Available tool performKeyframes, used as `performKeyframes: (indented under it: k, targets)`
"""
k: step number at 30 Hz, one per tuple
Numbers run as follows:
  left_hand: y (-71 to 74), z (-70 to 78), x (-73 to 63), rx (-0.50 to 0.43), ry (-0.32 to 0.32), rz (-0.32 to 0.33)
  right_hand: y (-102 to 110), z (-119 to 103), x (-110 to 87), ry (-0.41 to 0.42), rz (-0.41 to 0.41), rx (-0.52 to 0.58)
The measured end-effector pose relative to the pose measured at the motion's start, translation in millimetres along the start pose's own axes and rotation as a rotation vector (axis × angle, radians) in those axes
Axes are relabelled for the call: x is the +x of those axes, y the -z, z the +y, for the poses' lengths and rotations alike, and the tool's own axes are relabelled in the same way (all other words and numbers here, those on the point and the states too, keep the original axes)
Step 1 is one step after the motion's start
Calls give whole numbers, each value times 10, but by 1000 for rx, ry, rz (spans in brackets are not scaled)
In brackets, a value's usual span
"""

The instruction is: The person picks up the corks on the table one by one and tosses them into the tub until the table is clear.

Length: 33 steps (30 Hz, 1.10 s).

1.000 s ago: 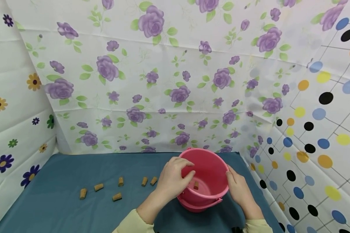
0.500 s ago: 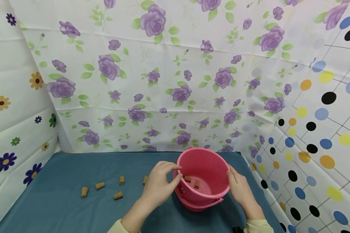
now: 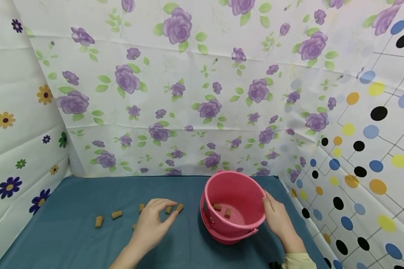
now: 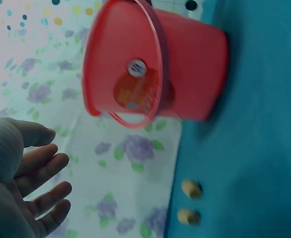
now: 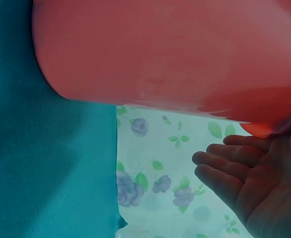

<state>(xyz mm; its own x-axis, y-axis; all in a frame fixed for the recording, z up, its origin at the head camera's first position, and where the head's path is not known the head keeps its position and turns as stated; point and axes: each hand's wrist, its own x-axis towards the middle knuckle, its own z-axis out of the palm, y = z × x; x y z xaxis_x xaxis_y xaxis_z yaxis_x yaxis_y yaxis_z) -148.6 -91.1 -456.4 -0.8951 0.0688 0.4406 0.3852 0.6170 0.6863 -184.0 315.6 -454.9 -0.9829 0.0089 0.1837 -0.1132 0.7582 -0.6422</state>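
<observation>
A pink bucket [image 3: 222, 229] stands on the right part of the table, its handle hanging down the near side. Two corks [image 3: 227, 213] lie on its bottom. My right hand [image 3: 278, 220] holds the bucket's right rim, thumb at the rim and fingers along the outside. Left of the bucket, my left hand [image 3: 151, 226] is over the table, thumb and fingers apart with nothing between them. Just beyond its fingertips lie two corks, the right one [image 3: 179, 208] and the left one [image 3: 168, 210]. In the left wrist view its fingers [image 4: 46, 173] are loosely bent.
More corks lie farther left on the blue cloth [image 3: 64, 246], including one [image 3: 99, 222] and another [image 3: 116, 214]. Two others are partly hidden behind the left hand. A floral curtain [image 3: 188, 93] hangs behind the table, and a dotted one [image 3: 357, 179] hangs at the right.
My left hand has let go of a cork inside the bucket, where a second one now lies, and has moved left and down over the table. The right hand has stayed at the rim.
</observation>
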Motion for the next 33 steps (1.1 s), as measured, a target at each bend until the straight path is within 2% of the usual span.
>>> performKeyframes:
  k: [11,18,23,25,33]
  targets:
    - [288,-408,-238,108,156,-99,7,16,-12,2,-9,0]
    - [491,-673,-368,178,196,-120,7,16,4,3,-13,-4]
    - [615,-881,-448,228,276,-163,1,21,-2,11,-10,-3]
    - [662,-953,-461,242,308,-181,3,17,-3,16,-6,-5]
    - [822,-1180,-457,293,358,-181,3,17,4,14,0,1]
